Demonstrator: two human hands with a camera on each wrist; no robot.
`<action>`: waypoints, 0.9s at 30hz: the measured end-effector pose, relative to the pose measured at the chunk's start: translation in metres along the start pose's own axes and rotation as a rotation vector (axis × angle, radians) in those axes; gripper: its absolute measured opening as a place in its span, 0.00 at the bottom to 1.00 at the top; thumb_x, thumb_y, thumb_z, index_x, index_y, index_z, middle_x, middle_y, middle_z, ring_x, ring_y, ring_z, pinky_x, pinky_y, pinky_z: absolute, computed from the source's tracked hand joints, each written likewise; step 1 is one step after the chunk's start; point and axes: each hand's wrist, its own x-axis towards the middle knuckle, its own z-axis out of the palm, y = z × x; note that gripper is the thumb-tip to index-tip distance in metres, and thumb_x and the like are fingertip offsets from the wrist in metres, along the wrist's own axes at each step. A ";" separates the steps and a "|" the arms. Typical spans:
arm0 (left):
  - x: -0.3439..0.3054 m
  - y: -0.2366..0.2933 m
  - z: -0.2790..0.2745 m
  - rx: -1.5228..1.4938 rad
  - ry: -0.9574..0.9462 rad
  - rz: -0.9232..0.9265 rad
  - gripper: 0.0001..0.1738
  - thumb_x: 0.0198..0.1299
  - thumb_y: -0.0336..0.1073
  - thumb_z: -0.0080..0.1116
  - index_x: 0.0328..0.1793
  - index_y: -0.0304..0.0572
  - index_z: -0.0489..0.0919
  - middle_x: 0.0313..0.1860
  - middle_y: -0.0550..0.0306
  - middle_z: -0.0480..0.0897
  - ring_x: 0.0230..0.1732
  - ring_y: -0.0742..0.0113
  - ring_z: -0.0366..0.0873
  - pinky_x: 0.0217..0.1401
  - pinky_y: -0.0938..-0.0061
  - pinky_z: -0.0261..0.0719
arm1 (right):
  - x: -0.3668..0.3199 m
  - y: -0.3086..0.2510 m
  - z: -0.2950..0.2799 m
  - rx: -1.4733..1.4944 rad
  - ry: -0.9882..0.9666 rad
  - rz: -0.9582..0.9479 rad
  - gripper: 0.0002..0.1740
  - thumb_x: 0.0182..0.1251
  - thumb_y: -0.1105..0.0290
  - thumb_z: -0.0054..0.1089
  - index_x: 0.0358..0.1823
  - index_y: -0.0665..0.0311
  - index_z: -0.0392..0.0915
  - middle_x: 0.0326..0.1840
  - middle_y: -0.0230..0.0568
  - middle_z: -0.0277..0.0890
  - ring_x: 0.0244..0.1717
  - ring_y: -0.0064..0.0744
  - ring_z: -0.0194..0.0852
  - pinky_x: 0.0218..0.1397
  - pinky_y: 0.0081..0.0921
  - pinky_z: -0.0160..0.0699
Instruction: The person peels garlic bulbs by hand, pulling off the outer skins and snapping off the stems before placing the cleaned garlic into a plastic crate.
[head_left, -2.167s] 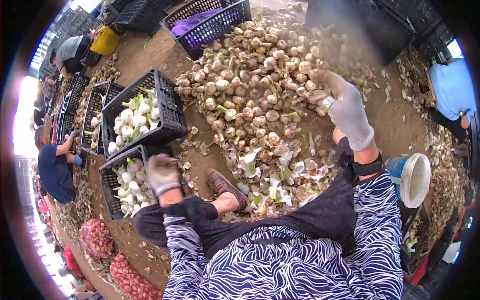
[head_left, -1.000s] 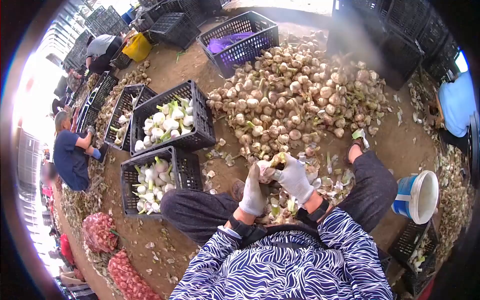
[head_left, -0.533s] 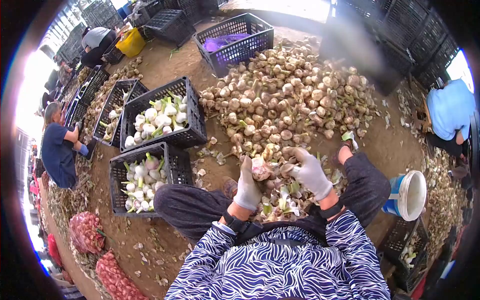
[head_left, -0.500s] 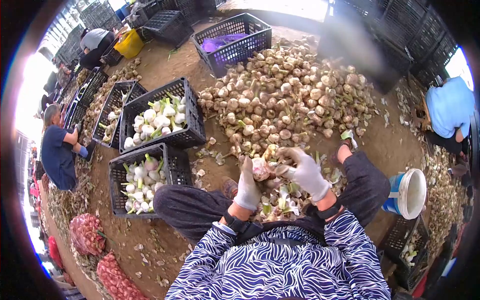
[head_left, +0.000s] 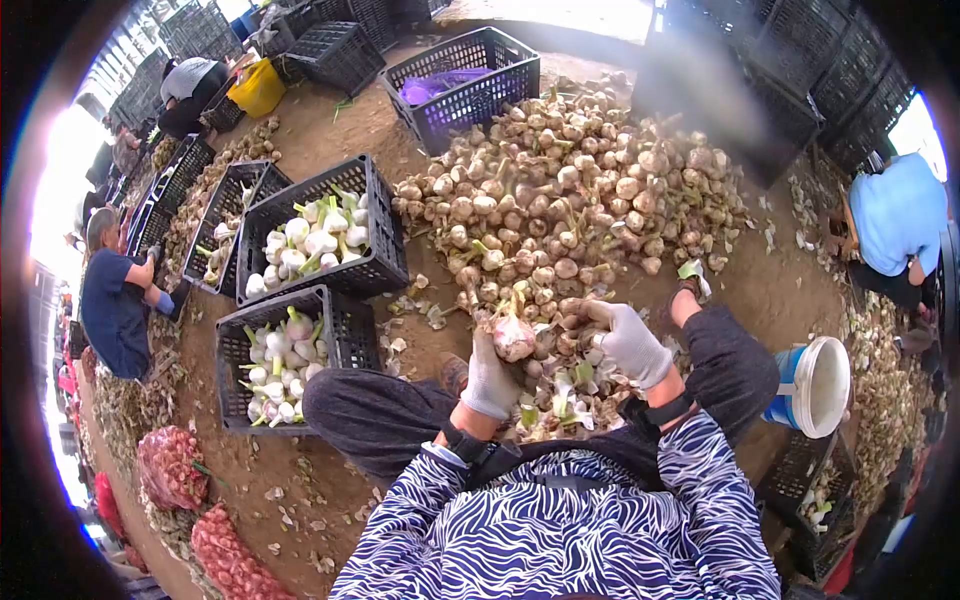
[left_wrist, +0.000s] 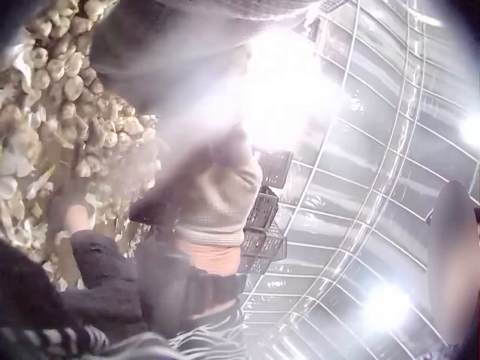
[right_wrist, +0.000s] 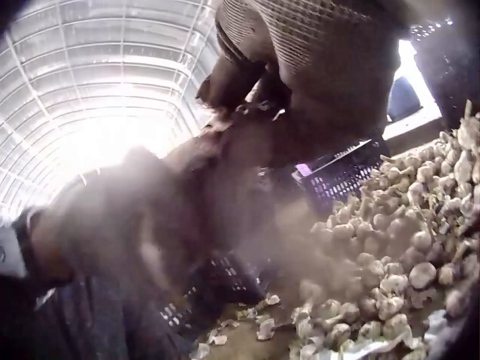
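My gloved left hand (head_left: 490, 378) grips a garlic bulb (head_left: 513, 338), its outside pink and white with a stub of stem pointing up. Just right of the bulb and apart from it is my gloved right hand (head_left: 635, 345), fingers bent and their tips stained brown. I cannot tell whether those fingers hold anything. Loose garlic skins and leaf scraps (head_left: 565, 400) lie on the ground below both hands. A large heap of unpeeled garlic (head_left: 600, 190) spreads in front of me. In the right wrist view, the right hand (right_wrist: 315, 67) appears dark and close, and glare blurs the rest.
Two black crates (head_left: 375, 225) (head_left: 345, 345) of cleaned white garlic stand at my left. Behind the heap is a crate (head_left: 510, 85) with a purple bag. A white and blue bucket (head_left: 800, 385) stands by my right knee. Other people (head_left: 115, 310) sit around.
Earlier my right hand reached over the heap while the left was at the front-left crate. Then both met at the bulb; now the right has drawn off rightward and the bulb looks cleaner.
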 end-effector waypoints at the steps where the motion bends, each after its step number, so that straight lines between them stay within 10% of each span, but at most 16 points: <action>1: -0.001 -0.003 0.001 0.020 0.023 0.084 0.37 0.64 0.73 0.43 0.47 0.43 0.78 0.36 0.56 0.82 0.29 0.68 0.79 0.27 0.74 0.78 | -0.001 0.000 0.001 -0.227 0.086 -0.022 0.18 0.63 0.74 0.60 0.54 0.73 0.79 0.48 0.49 0.84 0.47 0.34 0.83 0.51 0.26 0.79; 11: -0.002 -0.017 0.026 0.788 0.216 0.853 0.20 0.75 0.44 0.45 0.57 0.31 0.72 0.44 0.58 0.76 0.43 0.73 0.73 0.49 0.77 0.73 | 0.014 0.022 0.050 -0.328 0.332 -0.104 0.12 0.54 0.73 0.61 0.38 0.72 0.79 0.35 0.54 0.82 0.40 0.49 0.83 0.42 0.34 0.78; 15: 0.029 -0.027 -0.029 0.695 0.083 0.740 0.22 0.74 0.51 0.46 0.53 0.38 0.75 0.41 0.58 0.79 0.39 0.74 0.74 0.43 0.78 0.75 | 0.011 0.026 0.045 -0.781 0.395 -0.492 0.09 0.47 0.77 0.56 0.33 0.69 0.78 0.34 0.53 0.78 0.37 0.55 0.78 0.38 0.40 0.77; 16: -0.013 0.000 0.021 0.381 0.065 0.205 0.31 0.73 0.62 0.36 0.57 0.42 0.76 0.38 0.58 0.81 0.32 0.70 0.79 0.28 0.78 0.77 | 0.008 0.018 0.042 -0.921 0.367 -0.519 0.10 0.46 0.78 0.55 0.33 0.67 0.78 0.34 0.51 0.76 0.36 0.57 0.75 0.38 0.43 0.76; 19: 0.000 0.002 -0.003 0.055 -0.130 -0.239 0.34 0.69 0.67 0.38 0.56 0.46 0.78 0.32 0.59 0.82 0.23 0.67 0.78 0.12 0.79 0.66 | 0.010 0.020 0.032 -0.866 0.319 -0.556 0.11 0.49 0.77 0.55 0.36 0.70 0.78 0.36 0.51 0.77 0.38 0.58 0.76 0.40 0.42 0.77; 23: 0.001 0.012 -0.010 0.040 -0.259 -0.292 0.35 0.68 0.69 0.39 0.56 0.48 0.78 0.35 0.59 0.84 0.25 0.67 0.79 0.12 0.80 0.68 | 0.010 0.038 0.032 -0.360 0.094 -0.356 0.17 0.58 0.71 0.61 0.47 0.74 0.79 0.47 0.50 0.82 0.47 0.45 0.82 0.48 0.33 0.79; 27: -0.009 0.004 0.002 0.256 -0.172 0.086 0.38 0.69 0.66 0.43 0.69 0.42 0.67 0.51 0.58 0.80 0.45 0.69 0.79 0.42 0.75 0.79 | 0.007 0.022 0.042 -0.158 0.226 -0.082 0.14 0.63 0.73 0.60 0.48 0.74 0.79 0.42 0.44 0.84 0.38 0.27 0.81 0.44 0.25 0.79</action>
